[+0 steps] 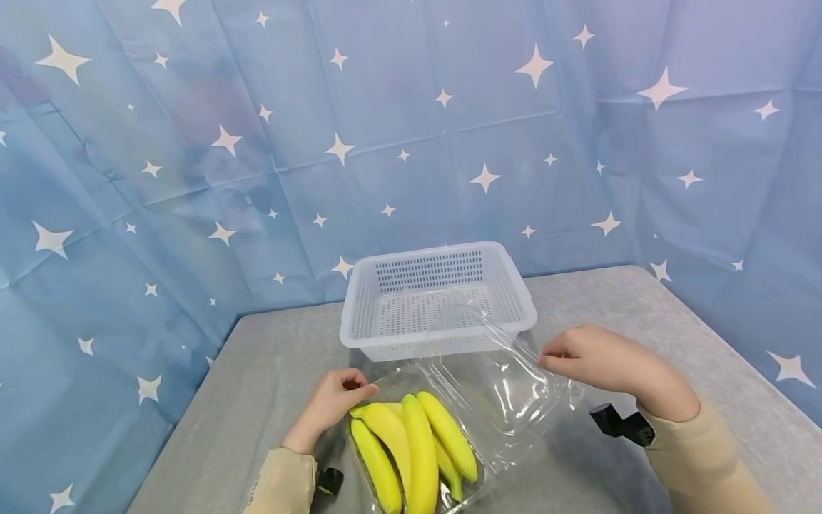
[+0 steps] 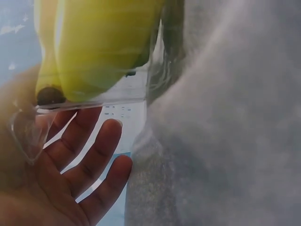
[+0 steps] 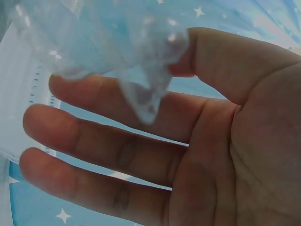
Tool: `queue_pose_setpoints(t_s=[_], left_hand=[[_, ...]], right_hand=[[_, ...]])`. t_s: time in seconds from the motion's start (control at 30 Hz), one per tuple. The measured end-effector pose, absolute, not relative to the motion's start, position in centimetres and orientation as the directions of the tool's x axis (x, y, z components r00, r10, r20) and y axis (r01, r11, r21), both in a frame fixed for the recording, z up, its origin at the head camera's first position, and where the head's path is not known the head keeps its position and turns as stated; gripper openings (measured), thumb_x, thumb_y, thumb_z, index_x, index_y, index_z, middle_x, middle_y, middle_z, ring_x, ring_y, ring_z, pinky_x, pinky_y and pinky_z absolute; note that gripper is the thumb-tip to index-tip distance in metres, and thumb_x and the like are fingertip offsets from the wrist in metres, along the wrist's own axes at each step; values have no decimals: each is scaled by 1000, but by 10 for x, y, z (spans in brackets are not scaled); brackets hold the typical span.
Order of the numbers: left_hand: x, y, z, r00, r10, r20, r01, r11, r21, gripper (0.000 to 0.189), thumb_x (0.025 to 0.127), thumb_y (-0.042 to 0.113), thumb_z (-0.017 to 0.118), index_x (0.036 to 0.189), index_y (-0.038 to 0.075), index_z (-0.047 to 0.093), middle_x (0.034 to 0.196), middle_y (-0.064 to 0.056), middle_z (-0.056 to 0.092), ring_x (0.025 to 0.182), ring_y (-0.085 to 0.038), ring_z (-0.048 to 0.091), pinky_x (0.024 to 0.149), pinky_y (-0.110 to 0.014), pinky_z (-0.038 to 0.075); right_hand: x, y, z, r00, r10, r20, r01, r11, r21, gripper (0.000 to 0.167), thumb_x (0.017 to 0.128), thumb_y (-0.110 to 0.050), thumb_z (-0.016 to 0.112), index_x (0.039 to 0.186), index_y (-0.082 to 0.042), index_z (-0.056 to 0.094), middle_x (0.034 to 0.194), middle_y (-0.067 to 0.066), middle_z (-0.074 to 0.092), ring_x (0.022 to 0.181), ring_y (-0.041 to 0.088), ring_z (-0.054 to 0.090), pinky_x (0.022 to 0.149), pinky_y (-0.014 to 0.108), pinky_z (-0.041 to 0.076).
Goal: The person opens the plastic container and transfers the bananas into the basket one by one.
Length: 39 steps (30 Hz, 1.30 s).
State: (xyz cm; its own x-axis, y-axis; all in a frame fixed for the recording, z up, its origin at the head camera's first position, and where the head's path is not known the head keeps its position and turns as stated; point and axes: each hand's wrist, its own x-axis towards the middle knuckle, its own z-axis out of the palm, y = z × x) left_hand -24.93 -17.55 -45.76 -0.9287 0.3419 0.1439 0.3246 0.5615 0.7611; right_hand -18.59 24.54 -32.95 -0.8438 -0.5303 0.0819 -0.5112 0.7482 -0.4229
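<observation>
Several yellow bananas (image 1: 420,457) lie side by side in the base of a clear plastic clamshell box (image 1: 472,492). The clear lid (image 1: 507,389) is raised and tilted to the right, its far part in front of the basket. With thumb and index finger, my left hand (image 1: 330,403) pinches the far left corner of the base; in the left wrist view the other fingers (image 2: 101,146) spread loosely below it. My right hand (image 1: 606,364) pinches the lid's right edge. In the right wrist view its remaining fingers (image 3: 99,141) extend straight beneath the lid's corner tab (image 3: 148,96).
Behind the box stands a white perforated plastic basket (image 1: 439,346) near the table's back edge. The grey table (image 1: 270,378) meets a blue star-patterned curtain (image 1: 398,107) at the back and sides. Small black cameras sit at both wrists.
</observation>
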Motion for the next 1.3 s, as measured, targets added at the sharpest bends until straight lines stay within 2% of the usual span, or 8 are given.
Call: queue_pose_setpoints(t_s=[0.17,0.37,0.73,1.03,1.13,1.3], left_hand=[[-249,-175,-455,-940,308,147,314,612,726,21,87,33,74,74,19,65,63,5,56,54,-12,48,53,-28,42],[-248,-173,-451,-941,302,150,315,630,710,22,86,34,74,73,18,65,63,5,55,54,-12,47,53,-27,41],[-249,-180,-448,-920,383,80,310,587,748,23,88,34,72,76,16,66,63,3,55,53,-9,44,52,-26,40],[-250,-198,-441,-869,492,41,335,526,782,23,92,28,69,78,10,65,64,3,51,54,-7,40,54,-24,37],[-251,-204,-440,-857,515,22,333,520,787,28,93,28,67,75,6,63,61,3,47,53,-5,37,53,-23,35],[-249,-213,-437,-829,548,-110,241,527,815,44,95,30,64,68,-4,56,57,-13,47,50,-8,36,53,-24,35]], right_hand=[[-187,244,-330,-846,-528,71,-507,758,-410,40,90,-14,58,57,-25,38,54,-16,26,49,-1,25,48,21,25],[-187,244,-333,-853,-518,67,-496,765,-410,42,90,-15,59,55,-25,36,53,-16,23,48,-1,22,47,21,23],[-189,244,-335,-870,-491,36,-463,792,-398,44,91,-19,59,55,-24,34,51,-15,22,47,1,21,47,22,23],[-192,243,-335,-852,-520,63,-501,773,-388,34,92,-20,60,61,-25,46,55,-15,31,49,1,30,50,23,29],[-192,243,-334,-853,-514,85,-506,777,-375,26,92,-21,61,67,-26,53,58,-16,40,53,0,37,53,24,34],[-193,243,-335,-858,-497,131,-508,781,-362,14,91,-23,63,78,-26,58,66,-16,51,60,1,46,57,26,40]])
